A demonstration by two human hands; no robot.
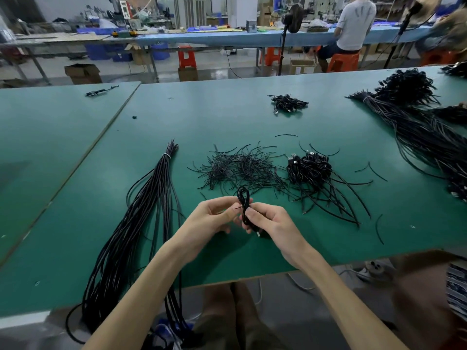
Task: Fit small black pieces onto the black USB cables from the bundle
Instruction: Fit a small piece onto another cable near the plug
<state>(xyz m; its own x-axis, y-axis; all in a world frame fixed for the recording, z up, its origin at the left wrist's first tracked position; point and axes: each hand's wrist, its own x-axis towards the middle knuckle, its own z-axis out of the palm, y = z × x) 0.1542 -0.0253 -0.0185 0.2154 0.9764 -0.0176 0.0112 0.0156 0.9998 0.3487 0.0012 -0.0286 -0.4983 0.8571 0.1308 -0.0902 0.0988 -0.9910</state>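
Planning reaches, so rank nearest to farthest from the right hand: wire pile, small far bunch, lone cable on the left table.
1. Wire pile, just beyond the right hand.
2. Small bunch, far centre.
3. Lone cable, far left.

Looped black cable (pixel 244 214) upright, tied bundle (pixel 161 188) left, ties (pixel 240 168) behind

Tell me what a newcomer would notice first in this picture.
First, the left hand and right hand together pinching a looped black cable above the near middle of the green table. To their left, a long tied bundle of black cables runs off the near edge; just beyond the hands lies a messy pile of thin black strands.
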